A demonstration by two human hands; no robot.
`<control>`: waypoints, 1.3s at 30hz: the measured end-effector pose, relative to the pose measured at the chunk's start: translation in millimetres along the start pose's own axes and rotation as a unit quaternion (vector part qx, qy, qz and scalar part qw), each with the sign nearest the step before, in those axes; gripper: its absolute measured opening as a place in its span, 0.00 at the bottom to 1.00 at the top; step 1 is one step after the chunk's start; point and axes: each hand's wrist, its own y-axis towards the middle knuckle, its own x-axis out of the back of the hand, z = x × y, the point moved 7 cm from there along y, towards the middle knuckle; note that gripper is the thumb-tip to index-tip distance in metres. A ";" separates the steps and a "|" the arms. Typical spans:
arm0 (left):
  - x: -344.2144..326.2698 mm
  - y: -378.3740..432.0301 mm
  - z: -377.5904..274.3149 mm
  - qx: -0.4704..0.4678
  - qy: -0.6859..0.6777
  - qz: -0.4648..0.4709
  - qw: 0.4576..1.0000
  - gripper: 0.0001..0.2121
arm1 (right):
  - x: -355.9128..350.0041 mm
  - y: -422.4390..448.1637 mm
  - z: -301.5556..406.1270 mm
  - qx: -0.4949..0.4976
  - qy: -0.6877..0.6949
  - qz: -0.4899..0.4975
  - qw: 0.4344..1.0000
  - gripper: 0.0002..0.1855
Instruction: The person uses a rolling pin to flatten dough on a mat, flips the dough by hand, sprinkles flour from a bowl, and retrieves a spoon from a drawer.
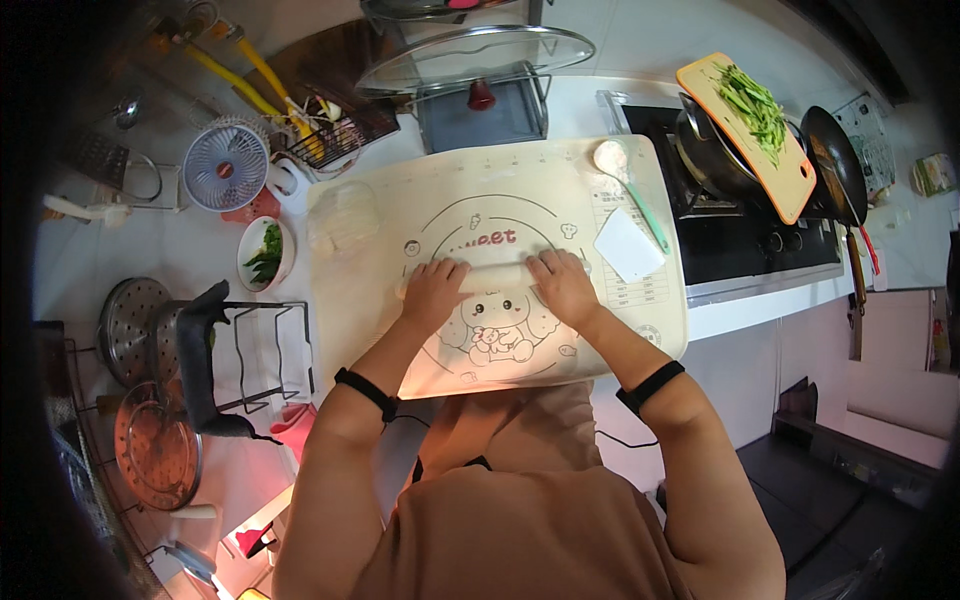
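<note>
My left hand [436,290] lies over one end of a pale rolling pin [495,278], and my right hand [559,285] covers its other end. The pin runs roughly left to right across a cream silicone pastry mat [360,307] printed with a cartoon figure. A thin pale sheet, probably dough, seems to lie just beyond the pin, though it hardly stands out from the mat. Pale, thin dough rounds [343,219] rest at the mat's left side. On the right are a turquoise-handled spoon [651,214] with white powder in its bowl and a flat white dough scraper [630,244].
Left of the mat stand a small fan [225,169] and a bowl with chopped greens [264,253]. A glass lid [480,64] leans at the back. Over a wok on the hob [750,259], a cutting board [780,180] carries cut green vegetables [754,109].
</note>
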 end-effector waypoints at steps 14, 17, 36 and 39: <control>6.9 0.4 -23.0 0.085 -0.067 -0.057 0.993 0.29 | -9.1 27.6 60.7 -0.046 -0.007 0.006 0.999 0.33; 2.8 43.0 7.0 0.136 -0.047 -0.056 0.988 0.26 | -16.4 75.2 33.8 -0.074 -0.070 0.028 0.994 0.31; 19.0 102.0 53.8 0.215 0.079 -0.218 0.949 0.25 | -1.8 152.2 -16.4 -0.176 -0.118 -0.113 0.971 0.29; 17.7 84.7 59.8 0.107 -0.091 -0.171 0.975 0.24 | 5.2 130.7 -23.1 -0.123 -0.025 -0.116 0.985 0.29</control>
